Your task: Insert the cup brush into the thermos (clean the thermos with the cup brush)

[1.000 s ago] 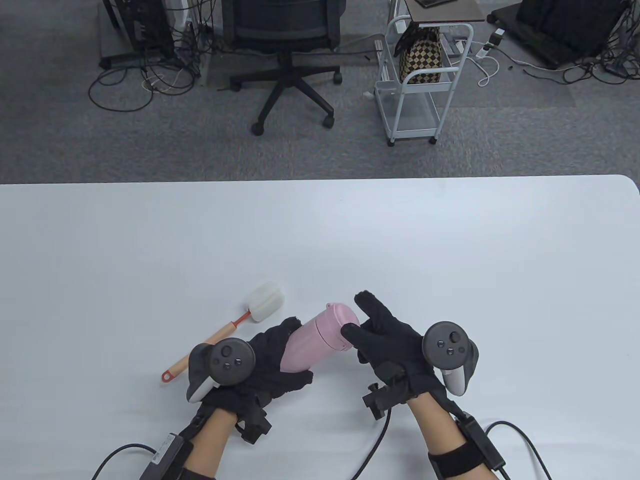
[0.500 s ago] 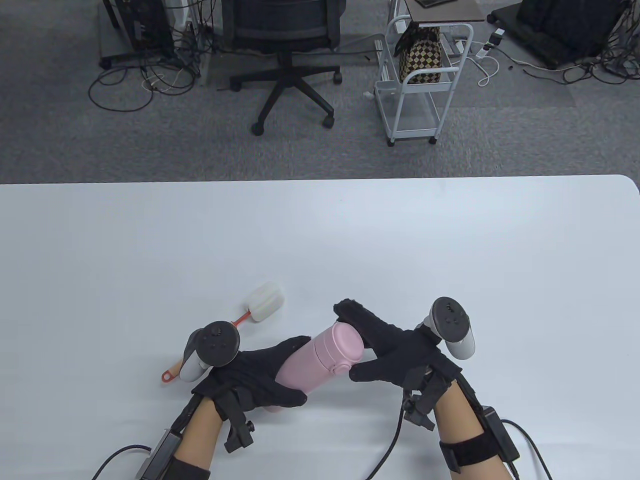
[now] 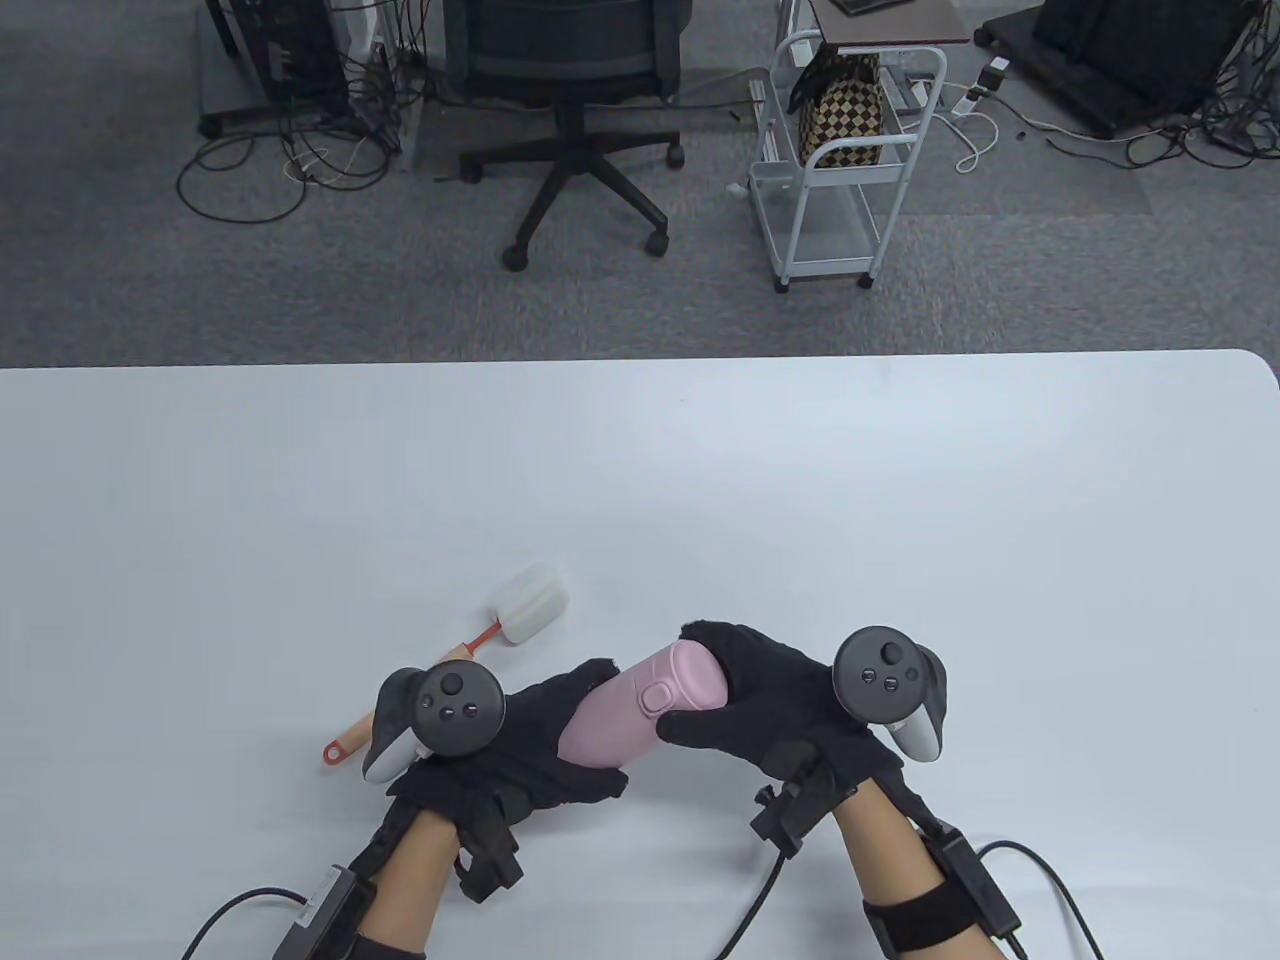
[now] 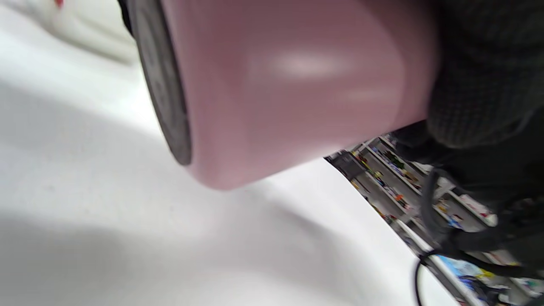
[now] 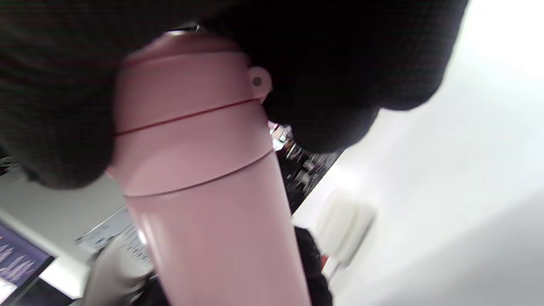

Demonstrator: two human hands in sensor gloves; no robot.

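Note:
A pink thermos (image 3: 640, 705) with its lid on is held tilted above the white table (image 3: 800, 480). My left hand (image 3: 545, 725) grips its body near the base, and the left wrist view shows the pink thermos (image 4: 289, 85) base close up. My right hand (image 3: 745, 700) wraps round the lid end, thumb beside the push button; in the right wrist view the thermos (image 5: 204, 170) lid sits between my gloved fingers. The cup brush (image 3: 480, 640), white sponge head with wooden handle and red loop, lies on the table left of the thermos, partly hidden under my left tracker. The brush's sponge head (image 5: 346, 225) shows blurred.
An office chair (image 3: 570, 100) and a white cart (image 3: 840, 170) holding a checkered bag stand on the carpet beyond the table's far edge. Glove cables trail off the near edge by both wrists.
My right hand has turned back and closed further round the lid, and the thermos has rotated so its button faces up. My left hand has rolled back, tracker facing upward.

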